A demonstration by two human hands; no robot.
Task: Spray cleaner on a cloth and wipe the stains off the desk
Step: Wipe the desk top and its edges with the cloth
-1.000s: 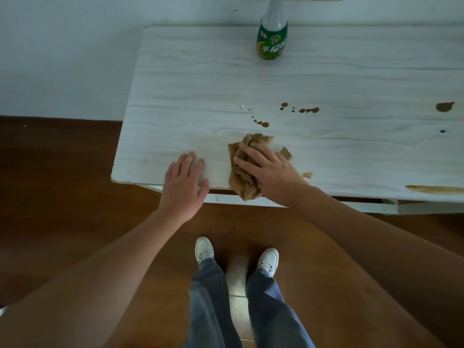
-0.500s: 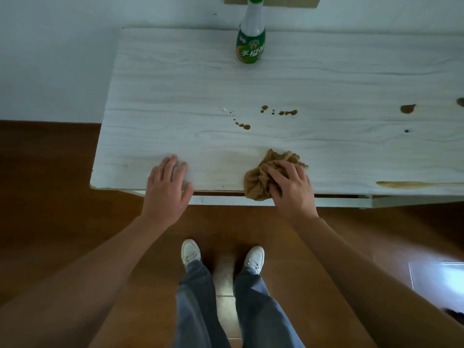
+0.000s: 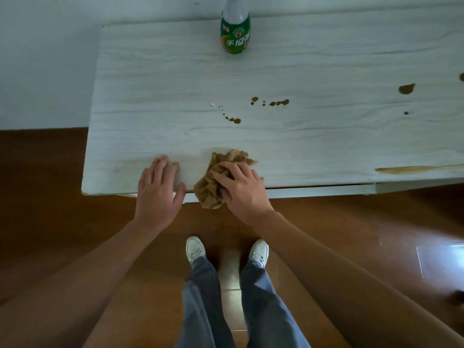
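Observation:
A crumpled brown cloth (image 3: pixel 213 182) lies on the front edge of the pale wood-grain desk (image 3: pixel 163 79), partly hanging over it. My right hand (image 3: pixel 241 189) presses down on the cloth and grips it. My left hand (image 3: pixel 159 189) rests flat on the desk edge just left of the cloth, fingers apart, holding nothing. Small brown stains (image 3: pixel 273 102) dot the desk's middle, with a drip trail (image 3: pixel 233 119) nearer me. A larger blot (image 3: pixel 406 89) sits at the right and a long smear (image 3: pixel 411 169) runs along the right front edge. The green cleaner bottle (image 3: pixel 235 33) stands at the back.
A white wall runs behind and to the left of the desk. The floor is dark brown wood. My legs in blue jeans and white shoes (image 3: pixel 195 248) stand close to the desk's front edge.
My right hand slid the cloth to the right along the front edge, then back left toward my left hand. The left hand stayed planted on the desk.

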